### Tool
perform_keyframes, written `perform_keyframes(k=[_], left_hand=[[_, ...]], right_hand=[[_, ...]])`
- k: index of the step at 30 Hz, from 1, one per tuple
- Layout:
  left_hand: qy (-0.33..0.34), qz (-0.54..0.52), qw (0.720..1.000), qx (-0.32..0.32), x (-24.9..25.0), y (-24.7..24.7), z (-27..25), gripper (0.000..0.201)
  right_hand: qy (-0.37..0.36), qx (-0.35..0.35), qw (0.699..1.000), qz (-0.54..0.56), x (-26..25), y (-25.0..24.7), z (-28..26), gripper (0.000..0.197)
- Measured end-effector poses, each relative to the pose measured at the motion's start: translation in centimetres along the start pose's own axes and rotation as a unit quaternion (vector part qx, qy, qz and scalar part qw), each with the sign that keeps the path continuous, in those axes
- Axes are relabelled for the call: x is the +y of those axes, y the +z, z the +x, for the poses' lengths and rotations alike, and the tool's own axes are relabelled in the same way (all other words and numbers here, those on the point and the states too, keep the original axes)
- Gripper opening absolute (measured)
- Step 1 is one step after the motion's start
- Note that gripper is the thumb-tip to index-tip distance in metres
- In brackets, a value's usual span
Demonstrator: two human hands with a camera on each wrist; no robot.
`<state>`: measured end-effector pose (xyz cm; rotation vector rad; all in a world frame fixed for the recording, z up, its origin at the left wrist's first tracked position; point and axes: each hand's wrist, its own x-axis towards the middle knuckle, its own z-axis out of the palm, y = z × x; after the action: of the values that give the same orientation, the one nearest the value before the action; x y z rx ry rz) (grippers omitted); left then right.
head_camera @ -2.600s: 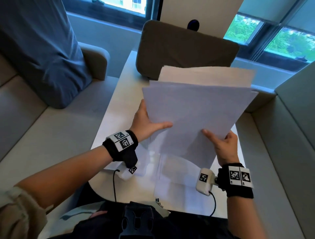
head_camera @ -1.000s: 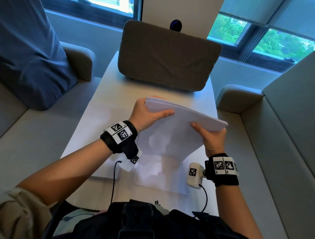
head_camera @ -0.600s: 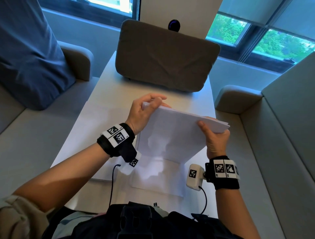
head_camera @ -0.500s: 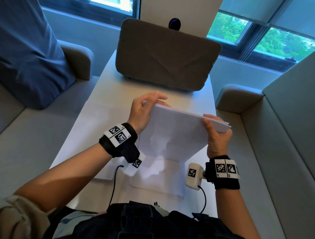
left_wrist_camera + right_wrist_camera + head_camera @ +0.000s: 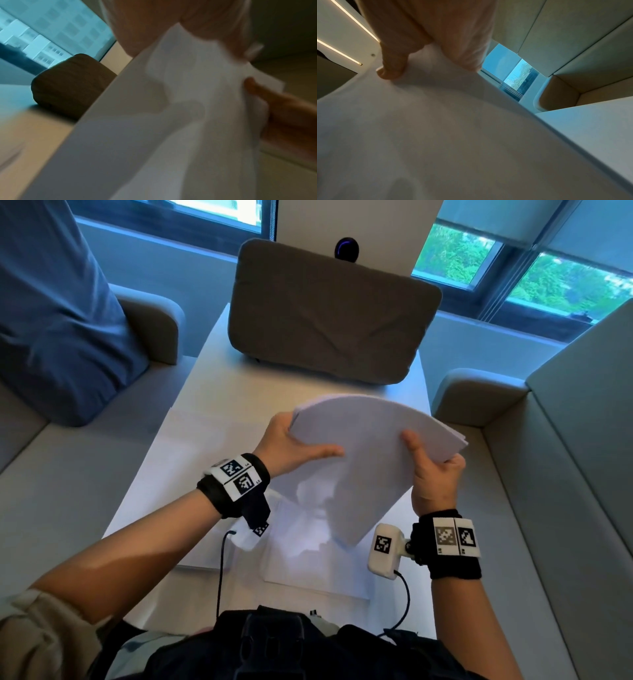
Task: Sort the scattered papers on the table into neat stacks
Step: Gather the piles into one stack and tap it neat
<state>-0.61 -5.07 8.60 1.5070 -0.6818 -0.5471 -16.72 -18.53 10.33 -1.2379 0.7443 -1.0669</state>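
A sheaf of white papers is held up above the white table, bowed upward along its far edge. My left hand grips its left side, thumb lying across the near face and fingers behind. My right hand grips its right side, thumb on the near face. In the left wrist view the papers fill the middle, blurred, with the right hand's thumb on them. The right wrist view shows my thumb pressing the sheets. Two loose sheets lie flat on the table: one under the sheaf, another to the left.
A grey-brown cushion stands at the table's far end before a white panel with a dark round lens. Beige sofa seats flank the table; a blue cushion leans at the left. Windows run along the back.
The sheaf was lowered from upright and fanned to tilted and squared. My left hand left the far edge and regripped the left side; now the sheets bow upward between both hands.
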Motion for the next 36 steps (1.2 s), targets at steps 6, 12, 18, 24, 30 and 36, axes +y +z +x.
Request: perform_keyframes(k=[6, 12, 18, 24, 30, 36], left_hand=[[0.103, 0.096, 0.990, 0.022, -1.8, 1.5, 0.6, 0.012], [0.270, 0.139, 0.952, -0.035, -0.9, 4.0, 1.5, 0.012], [0.067, 0.189, 0.975, -0.097, -3.2, 2.4, 1.8, 0.049], [-0.048, 0.222, 0.970, -0.090, -6.3, -2.5, 2.7, 0.029], [-0.046, 0.034, 0.998, 0.035, -4.8, -0.8, 3.0, 0.027], [-0.043, 0.057, 0.997, 0.042, -6.9, 0.2, 2.7, 0.035]], right_hand=[[-0.275, 0.004, 0.901, -0.336, -1.1, -1.1, 0.9, 0.080], [-0.380, -0.149, 0.755, -0.514, -3.0, -0.1, 0.5, 0.038], [-0.273, -0.130, 0.886, -0.351, -1.7, -3.6, 2.0, 0.015], [-0.124, -0.046, 0.971, -0.201, -0.8, -8.4, 3.9, 0.045], [-0.045, 0.028, 0.992, -0.112, 3.1, -11.1, 4.7, 0.011], [0.051, 0.041, 0.992, -0.105, 6.7, -12.3, 4.8, 0.015]])
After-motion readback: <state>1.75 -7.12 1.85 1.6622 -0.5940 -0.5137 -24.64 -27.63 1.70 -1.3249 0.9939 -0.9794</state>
